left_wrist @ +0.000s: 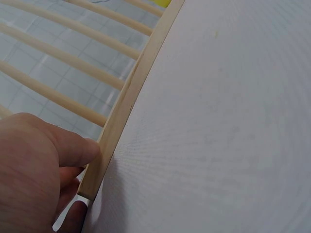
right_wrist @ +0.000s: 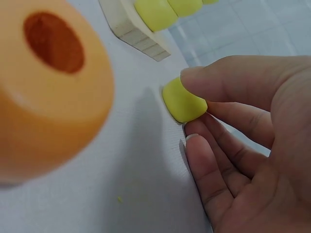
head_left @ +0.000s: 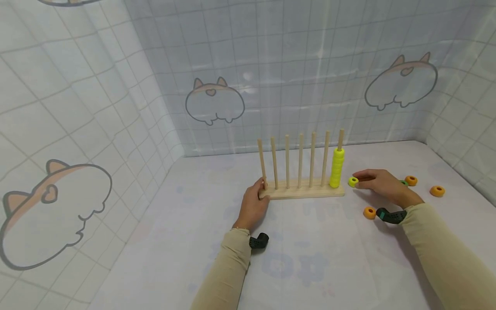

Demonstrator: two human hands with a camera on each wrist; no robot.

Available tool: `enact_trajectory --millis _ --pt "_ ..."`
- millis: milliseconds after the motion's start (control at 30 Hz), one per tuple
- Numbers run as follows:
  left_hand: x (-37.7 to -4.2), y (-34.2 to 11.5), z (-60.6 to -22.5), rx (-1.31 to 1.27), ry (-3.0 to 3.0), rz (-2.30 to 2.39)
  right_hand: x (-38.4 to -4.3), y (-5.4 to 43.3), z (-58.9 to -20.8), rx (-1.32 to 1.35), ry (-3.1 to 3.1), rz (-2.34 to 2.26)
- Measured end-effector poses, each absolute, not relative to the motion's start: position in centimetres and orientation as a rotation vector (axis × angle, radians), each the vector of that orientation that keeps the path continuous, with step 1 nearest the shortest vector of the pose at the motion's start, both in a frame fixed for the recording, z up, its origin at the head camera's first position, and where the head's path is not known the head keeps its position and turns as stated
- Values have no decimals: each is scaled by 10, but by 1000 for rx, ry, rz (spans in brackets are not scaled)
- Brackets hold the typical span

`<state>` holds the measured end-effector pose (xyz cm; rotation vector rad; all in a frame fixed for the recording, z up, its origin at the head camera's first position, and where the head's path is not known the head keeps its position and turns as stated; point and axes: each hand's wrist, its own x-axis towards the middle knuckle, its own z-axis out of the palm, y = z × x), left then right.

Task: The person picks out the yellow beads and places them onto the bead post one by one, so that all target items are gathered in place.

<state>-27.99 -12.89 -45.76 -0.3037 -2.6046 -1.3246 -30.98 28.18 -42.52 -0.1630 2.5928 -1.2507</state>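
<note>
A wooden peg rack stands on the table with several upright pegs. Yellow beads are stacked on its rightmost peg, whose tip sticks out above them; the other pegs are bare. My left hand grips the left end of the base, and the left wrist view shows the thumb against its front face. Just right of the rack, my right hand pinches a loose yellow bead between thumb and fingers. That bead is at the tabletop, apart from the rack.
An orange bead lies by my right wrist. Two more orange beads, one behind the hand and one farther right, sit near a partly hidden green bead. A patterned curtain rises behind the table.
</note>
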Motion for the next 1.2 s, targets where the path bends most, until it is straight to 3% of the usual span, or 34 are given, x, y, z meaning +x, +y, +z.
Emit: enact_trajectory --millis 1200 --pt "-278 -129 -457 -287 -2611 -1338 -313 276 -426 -139 2709 -1083"
